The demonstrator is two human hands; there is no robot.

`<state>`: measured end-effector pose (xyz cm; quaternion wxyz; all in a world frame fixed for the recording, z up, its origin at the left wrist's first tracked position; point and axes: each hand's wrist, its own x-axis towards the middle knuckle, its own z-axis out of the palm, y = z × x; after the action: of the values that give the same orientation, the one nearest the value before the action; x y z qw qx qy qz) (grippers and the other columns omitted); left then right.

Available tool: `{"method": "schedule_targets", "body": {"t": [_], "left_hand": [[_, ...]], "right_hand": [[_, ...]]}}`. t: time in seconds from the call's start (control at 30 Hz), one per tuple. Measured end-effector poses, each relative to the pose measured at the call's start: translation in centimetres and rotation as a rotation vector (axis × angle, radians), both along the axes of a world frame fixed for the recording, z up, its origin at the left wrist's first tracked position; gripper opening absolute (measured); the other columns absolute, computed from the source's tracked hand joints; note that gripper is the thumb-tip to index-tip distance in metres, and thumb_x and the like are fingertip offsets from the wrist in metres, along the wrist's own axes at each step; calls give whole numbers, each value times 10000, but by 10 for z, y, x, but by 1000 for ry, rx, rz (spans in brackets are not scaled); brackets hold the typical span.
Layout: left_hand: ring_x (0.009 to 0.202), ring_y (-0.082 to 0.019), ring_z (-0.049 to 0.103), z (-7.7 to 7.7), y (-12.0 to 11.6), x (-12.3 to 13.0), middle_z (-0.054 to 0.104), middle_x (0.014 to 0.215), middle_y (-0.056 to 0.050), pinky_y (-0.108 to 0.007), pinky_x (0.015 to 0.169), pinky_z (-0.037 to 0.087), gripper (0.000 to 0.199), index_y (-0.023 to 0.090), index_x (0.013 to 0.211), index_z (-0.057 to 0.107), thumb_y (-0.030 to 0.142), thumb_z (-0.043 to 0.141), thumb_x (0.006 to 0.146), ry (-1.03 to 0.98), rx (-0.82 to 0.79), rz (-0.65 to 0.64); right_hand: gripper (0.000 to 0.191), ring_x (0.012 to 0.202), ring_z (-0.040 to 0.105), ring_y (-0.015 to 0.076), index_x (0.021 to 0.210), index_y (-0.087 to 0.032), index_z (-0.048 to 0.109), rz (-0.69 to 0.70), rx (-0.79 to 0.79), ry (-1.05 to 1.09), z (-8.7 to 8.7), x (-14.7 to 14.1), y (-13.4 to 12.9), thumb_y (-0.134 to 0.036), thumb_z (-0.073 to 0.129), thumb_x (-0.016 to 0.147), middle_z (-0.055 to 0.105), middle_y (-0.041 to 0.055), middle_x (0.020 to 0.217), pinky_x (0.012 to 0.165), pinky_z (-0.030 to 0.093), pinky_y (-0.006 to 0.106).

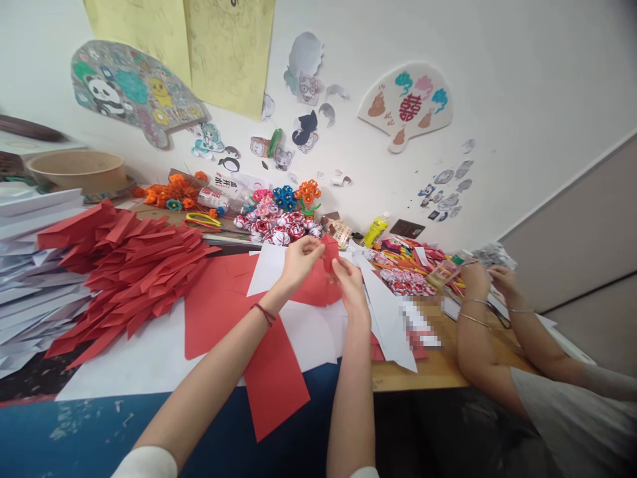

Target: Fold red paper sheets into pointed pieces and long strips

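Between both hands a small piece of red folded paper (330, 252) is held up over the table. My left hand (302, 260) pinches its upper left edge between thumb and fingers. Lower on its right side, my right hand (350, 282) grips it the same way. Beneath them lie red paper sheets (213, 315) and white paper sheets (308, 332), overlapping. One red strip (276, 385) hangs over the front edge of the table. Further left rises a heap of folded red paper pieces (134, 265), leaning on one another.
At far left stand stacked folded white papers (34, 299) and a round bowl (77, 169). Along the wall are orange flowers (172, 192), red-and-white flowers (279, 228) and a yellow bottle (375, 230). On the right, another person's hands (490, 282) work above the table.
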<state>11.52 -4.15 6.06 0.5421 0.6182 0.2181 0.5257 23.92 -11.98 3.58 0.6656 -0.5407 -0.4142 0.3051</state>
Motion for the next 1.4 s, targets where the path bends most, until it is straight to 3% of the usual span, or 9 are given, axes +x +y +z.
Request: {"method": "schedule_targets", "body": {"t": [0.1,0.4,0.7,0.83,0.93,1.27,1.4], "left_hand": [[560,-108,575,-1,1,-1,678,674,-20,-207,542,422,186,168,780,546,340,617,777,-10,-62,-31],[456,-68,482,-10,3,0,691,687,-36,-195,453,362,220,171,765,503,334,649,738,9,-195,-144],[595,-114,573,-14,10,-3,660,680,-27,-220,550,425,188,160,780,588,336,647,747,37,-99,-29],[717,-142,607,-13,13,-10,693,881,-44,-245,639,456,213,172,870,653,327,680,727,146,68,69],[775,-155,616,-12,15,-15,697,996,-53,-263,697,470,282,188,968,678,367,672,750,197,125,55],[734,-173,621,-29,29,-13,699,786,-59,-266,669,460,182,161,785,700,331,674,725,256,79,143],[715,-176,622,-31,31,-14,699,767,-68,-257,630,452,210,157,779,702,352,687,704,268,42,114]], "right_hand": [[420,615,595,141,960,-174,695,32,-15,-3,-3,3,0,-507,713,706,697,51,809,553,427,252],[282,521,489,85,729,-158,670,-117,61,159,-5,10,3,-404,783,649,631,5,669,510,385,230],[294,535,514,100,771,-155,687,-82,29,115,-10,12,5,-403,784,644,670,31,707,529,395,249],[302,527,518,110,766,-155,700,-115,8,80,-11,12,5,-409,791,628,680,34,700,524,395,256],[307,528,529,119,769,-156,709,-119,-24,46,-11,11,5,-414,790,623,688,38,694,523,397,261],[394,522,550,104,865,-164,705,-74,-41,113,-12,12,7,-419,809,584,705,54,801,518,442,249],[401,519,567,110,870,-163,696,-108,-44,146,-13,12,8,-451,793,608,699,49,754,516,453,248]]}}
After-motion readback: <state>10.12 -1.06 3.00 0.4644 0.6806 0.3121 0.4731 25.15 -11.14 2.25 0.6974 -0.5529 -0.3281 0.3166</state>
